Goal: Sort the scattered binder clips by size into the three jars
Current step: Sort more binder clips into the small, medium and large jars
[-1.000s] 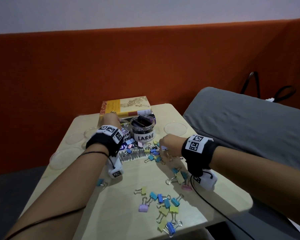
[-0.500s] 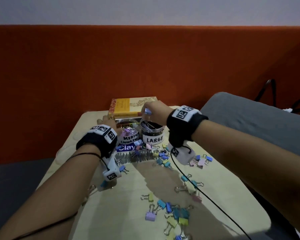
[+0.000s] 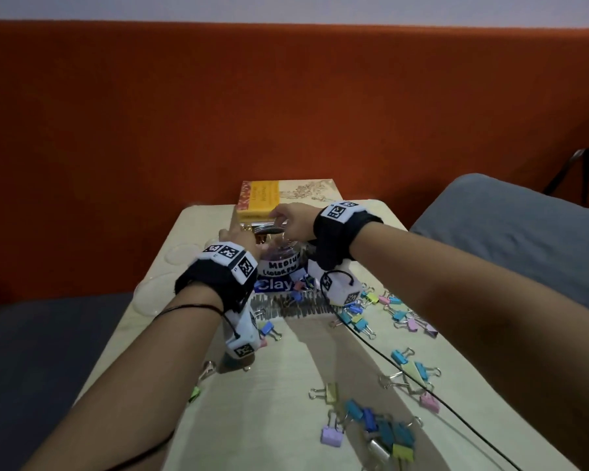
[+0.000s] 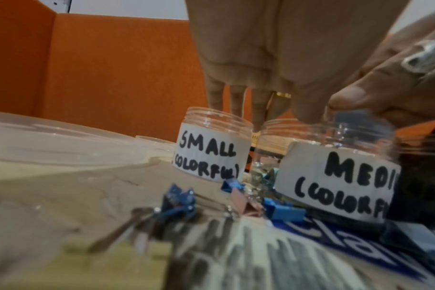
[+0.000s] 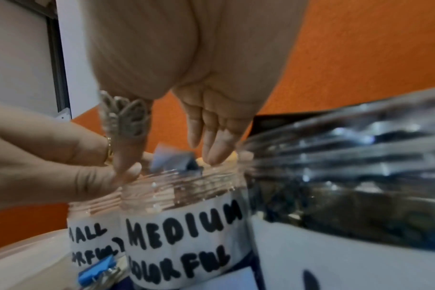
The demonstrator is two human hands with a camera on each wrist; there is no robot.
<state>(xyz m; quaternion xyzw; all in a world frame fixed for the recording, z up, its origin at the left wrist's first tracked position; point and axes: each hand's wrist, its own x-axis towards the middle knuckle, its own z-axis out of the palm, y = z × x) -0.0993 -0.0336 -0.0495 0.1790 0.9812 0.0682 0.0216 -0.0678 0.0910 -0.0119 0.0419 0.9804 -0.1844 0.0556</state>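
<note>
The left hand point(image 3: 240, 237) reaches over the far left of the jar group, its fingers hanging straight down behind the small jar point(image 4: 212, 146) and holding nothing; its thumb point(image 5: 104, 177) lies against the rim of the medium jar point(image 5: 184, 231). The right hand point(image 3: 293, 220) hovers above the medium jar's mouth with its fingers point(image 5: 211, 145) pointing down and loosely spread. A blue binder clip point(image 5: 173, 161) sits at the jar's mouth just below those fingertips, but the blur hides whether they touch it, so I cannot tell if the hand grips it.

On the far left of the table point(image 3: 286, 368) clear round lids point(image 3: 179, 254) lie flat. The small jar, labelled SMALL (COLORFUL), stands to their right, upright and open. Just beside it on the right is the medium jar, labelled MEDIUM (COLORFUL), with coloured clips inside. The large jar point(image 5: 348, 196), filled with dark clips, stands at the right end, touching or nearly touching the medium jar. A yellow book point(image 3: 259, 198) lies behind the jars at the far edge.

Near the jars lies a printed sheet with the word Clay point(image 3: 274, 285), and a few blue and pink clips point(image 4: 283, 212) rest on it. More binder clips point(image 3: 381, 433) in blue, yellow, pink and purple are scattered over the near and right parts of the table. To the right is a grey cushion point(image 3: 510, 232), and an orange partition point(image 3: 286, 113) rises behind.
</note>
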